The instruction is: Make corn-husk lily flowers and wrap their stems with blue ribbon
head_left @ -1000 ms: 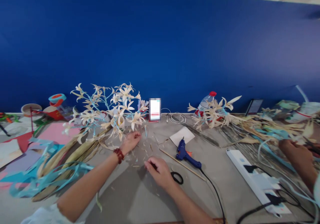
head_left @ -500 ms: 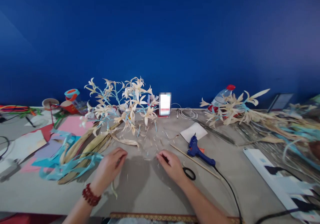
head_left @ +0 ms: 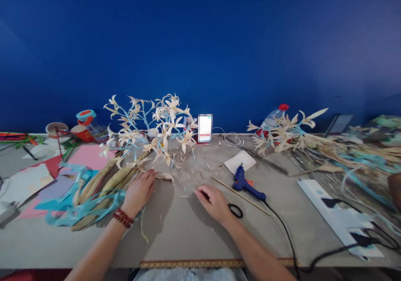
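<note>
My left hand (head_left: 140, 190), with a red bead bracelet (head_left: 123, 218) at its wrist, reaches forward over the table. Its fingers are stretched out and touch or hover at the near end of a dry, pale husk strip (head_left: 164, 176); the contact itself is hidden. My right hand (head_left: 213, 201) rests on the table with its fingers curled in, and nothing shows in them. Beyond both hands stands a spray of cream husk flowers (head_left: 172, 123) on light-blue stems. Left of my left hand lie brown husks (head_left: 116, 181) and a light-blue ribbon (head_left: 84, 214).
Right of my right hand are a black tape ring (head_left: 235, 211), a thin stick (head_left: 242, 196) and a blue glue gun (head_left: 246, 184) with its cord. A white power strip (head_left: 326, 216) lies further right. Coloured paper (head_left: 94, 157) is at left; a bright-screened phone (head_left: 205, 127) stands behind.
My left hand has moved forward, from the bare table up to the husk strip. My right hand stays nearly in place. The view has shifted slightly.
</note>
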`<state>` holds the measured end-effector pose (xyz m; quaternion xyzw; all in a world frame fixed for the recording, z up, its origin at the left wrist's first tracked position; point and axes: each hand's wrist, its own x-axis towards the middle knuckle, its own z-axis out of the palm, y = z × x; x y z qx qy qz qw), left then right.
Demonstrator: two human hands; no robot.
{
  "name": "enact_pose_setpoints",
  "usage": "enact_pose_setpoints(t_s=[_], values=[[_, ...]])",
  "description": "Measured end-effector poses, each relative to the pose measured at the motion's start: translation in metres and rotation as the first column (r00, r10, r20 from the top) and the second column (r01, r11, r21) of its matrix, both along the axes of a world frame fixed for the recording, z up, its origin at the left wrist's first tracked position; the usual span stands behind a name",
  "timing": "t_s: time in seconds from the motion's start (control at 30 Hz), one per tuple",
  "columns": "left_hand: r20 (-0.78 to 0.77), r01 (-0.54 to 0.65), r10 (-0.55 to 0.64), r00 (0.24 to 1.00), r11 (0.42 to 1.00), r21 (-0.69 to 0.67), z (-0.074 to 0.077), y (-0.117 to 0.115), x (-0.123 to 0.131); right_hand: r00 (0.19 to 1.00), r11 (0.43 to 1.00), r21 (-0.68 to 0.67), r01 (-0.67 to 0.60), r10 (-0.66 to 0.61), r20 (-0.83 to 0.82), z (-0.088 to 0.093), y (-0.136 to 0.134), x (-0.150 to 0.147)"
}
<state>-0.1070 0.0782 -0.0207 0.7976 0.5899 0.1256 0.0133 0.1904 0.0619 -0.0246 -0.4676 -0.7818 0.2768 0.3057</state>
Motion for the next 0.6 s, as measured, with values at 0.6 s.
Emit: enact_pose_setpoints(t_s=[0.6], values=[[0.290, 0.328, -0.395, 0.871, 0.910, 0.254, 0.017, -0.062, 0.066, 0.817, 0.654, -0.614, -0.443, 0.013, -0.576, 0.015, -0.013, -0.011]])
